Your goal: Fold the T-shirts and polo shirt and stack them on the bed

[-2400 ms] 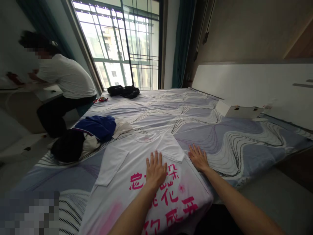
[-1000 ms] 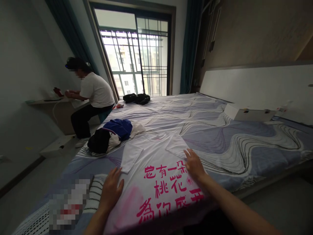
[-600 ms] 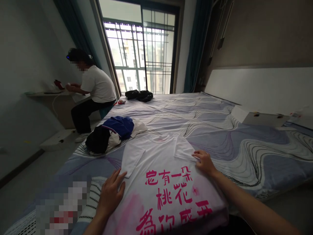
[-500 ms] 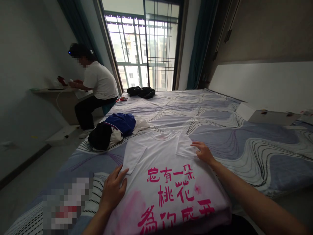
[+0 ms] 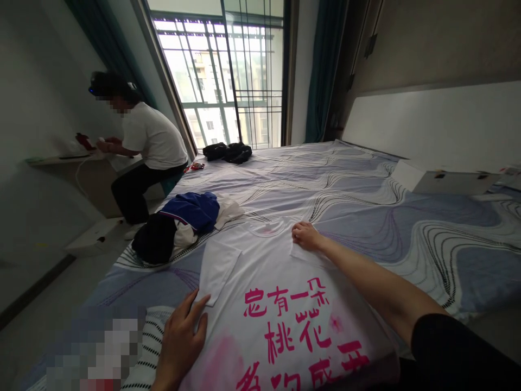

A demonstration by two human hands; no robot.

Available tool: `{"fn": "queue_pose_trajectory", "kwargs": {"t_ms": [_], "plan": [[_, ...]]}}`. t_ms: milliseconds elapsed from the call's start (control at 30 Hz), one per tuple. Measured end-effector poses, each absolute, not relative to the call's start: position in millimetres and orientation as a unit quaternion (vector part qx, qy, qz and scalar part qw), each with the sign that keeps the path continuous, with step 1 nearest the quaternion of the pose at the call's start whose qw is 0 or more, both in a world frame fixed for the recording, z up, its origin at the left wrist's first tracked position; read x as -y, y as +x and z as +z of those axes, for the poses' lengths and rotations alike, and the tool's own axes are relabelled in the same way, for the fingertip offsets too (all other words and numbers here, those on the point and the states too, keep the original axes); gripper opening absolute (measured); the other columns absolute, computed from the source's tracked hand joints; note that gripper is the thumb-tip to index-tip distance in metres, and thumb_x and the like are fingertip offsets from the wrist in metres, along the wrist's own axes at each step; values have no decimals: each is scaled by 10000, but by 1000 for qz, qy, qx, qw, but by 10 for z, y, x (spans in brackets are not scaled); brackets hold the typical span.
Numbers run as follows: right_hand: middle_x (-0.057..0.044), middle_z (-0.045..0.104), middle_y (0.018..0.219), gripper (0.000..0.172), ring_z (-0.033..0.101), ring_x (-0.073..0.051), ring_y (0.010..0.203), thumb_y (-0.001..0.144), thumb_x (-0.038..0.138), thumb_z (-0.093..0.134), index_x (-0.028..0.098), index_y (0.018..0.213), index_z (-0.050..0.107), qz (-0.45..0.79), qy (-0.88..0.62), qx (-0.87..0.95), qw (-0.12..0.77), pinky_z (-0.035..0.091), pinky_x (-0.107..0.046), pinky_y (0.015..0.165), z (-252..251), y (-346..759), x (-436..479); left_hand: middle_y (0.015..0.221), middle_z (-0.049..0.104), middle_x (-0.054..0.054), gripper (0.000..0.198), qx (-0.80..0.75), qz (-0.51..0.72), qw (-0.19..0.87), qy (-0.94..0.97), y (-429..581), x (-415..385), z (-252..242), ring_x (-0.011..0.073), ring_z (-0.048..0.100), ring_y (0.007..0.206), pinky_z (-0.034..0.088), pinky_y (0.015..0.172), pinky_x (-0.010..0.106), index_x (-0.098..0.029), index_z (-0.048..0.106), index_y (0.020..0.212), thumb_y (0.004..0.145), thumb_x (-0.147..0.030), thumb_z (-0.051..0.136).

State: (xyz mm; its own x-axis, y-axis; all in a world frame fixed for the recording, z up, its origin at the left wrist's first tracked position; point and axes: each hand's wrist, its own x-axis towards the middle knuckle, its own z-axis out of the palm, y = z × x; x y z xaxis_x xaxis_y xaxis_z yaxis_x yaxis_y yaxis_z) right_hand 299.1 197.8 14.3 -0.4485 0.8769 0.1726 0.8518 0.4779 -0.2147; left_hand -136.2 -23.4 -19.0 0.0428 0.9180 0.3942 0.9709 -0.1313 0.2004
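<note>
Presently: one white short-sleeved T-shirt (image 5: 264, 260), pink Chinese lettering (image 5: 300, 296), spread face-up on patterned bedsheet (image 5: 358, 217). Left hand (image 5: 181, 331): loosely spread, gripping nothing, fingertips at one sleeve's hem. Right hand (image 5: 306, 235): fingers curled over the opposite sleeve (image 5: 300, 252); pinch not discernible. Hazard: a one-sided tug could skew or crease the fabric.

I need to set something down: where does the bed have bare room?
Bare sheet shows mid-bed, between the black bundle, clothes pile and white box, and again between that box and the right forearm. Crowded: near left, with that pile, the white shirt and the left hand close together.
</note>
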Motion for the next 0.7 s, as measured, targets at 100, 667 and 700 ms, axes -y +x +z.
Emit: {"fn": "queue_pose_trajectory", "kwargs": {"t_ms": [100, 667, 700], "plan": [[-132, 623, 1230, 162, 458, -283, 1230, 926, 231, 563, 193, 1022, 688, 28, -582, 796, 165, 267, -468, 1088, 59, 3011, -2029, 1401, 596, 92, 406, 658, -217, 62, -718, -1350, 242, -162, 277, 556, 1298, 469, 1030, 470, -281, 663, 1239, 927, -322, 405], [-59, 628, 1080, 414, 604, -163, 932, 863, 67, 534, 247, 1189, 714, 144, -631, 731, 218, 435, -280, 933, -72, 3465, -2811, 1209, 623, 126, 327, 661, -360, 107, -650, -841, 102, 52, 298, 597, 1105, 473, 1004, 489, -226, 698, 1097, 881, -301, 465], [-57, 622, 1074, 354, 607, -156, 930, 876, 89, 538, 234, 1134, 732, 149, -625, 733, 224, 442, -274, 924, -100, 3479, -2841, 1122, 654, 106, 300, 644, -381, 70, -660, -593, -3, 86, 268, 620, 1045, 500, 963, 441, -229, 698, 1070, 896, -290, 461]]}}
